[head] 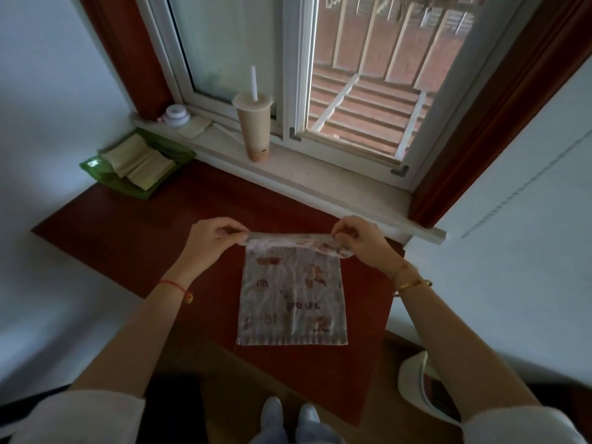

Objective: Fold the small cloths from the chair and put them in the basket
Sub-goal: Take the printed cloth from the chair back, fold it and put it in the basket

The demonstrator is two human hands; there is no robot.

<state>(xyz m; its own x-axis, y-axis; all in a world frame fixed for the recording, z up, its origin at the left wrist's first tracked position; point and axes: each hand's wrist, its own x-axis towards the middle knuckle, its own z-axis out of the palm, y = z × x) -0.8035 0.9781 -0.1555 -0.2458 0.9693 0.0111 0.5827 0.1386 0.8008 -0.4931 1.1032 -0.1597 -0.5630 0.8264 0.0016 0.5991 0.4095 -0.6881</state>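
Note:
A small white cloth [293, 299] with reddish prints and dark lettering lies on the dark red table [134, 238], its near edge flat and its far edge lifted and curled. My left hand [214, 240] pinches the far left corner. My right hand [358, 243] pinches the far right corner. The far edge is stretched taut between both hands, a little above the table. A white basket [413, 386] shows partly at the lower right, behind my right forearm. No chair can be made out.
A tall drink cup with a straw [254, 126] stands on the pale window sill [320, 174]. A green tray holding an open book [137, 161] sits at the table's far left corner. A small round white container [175, 115] rests on the sill's left end. White walls flank both sides.

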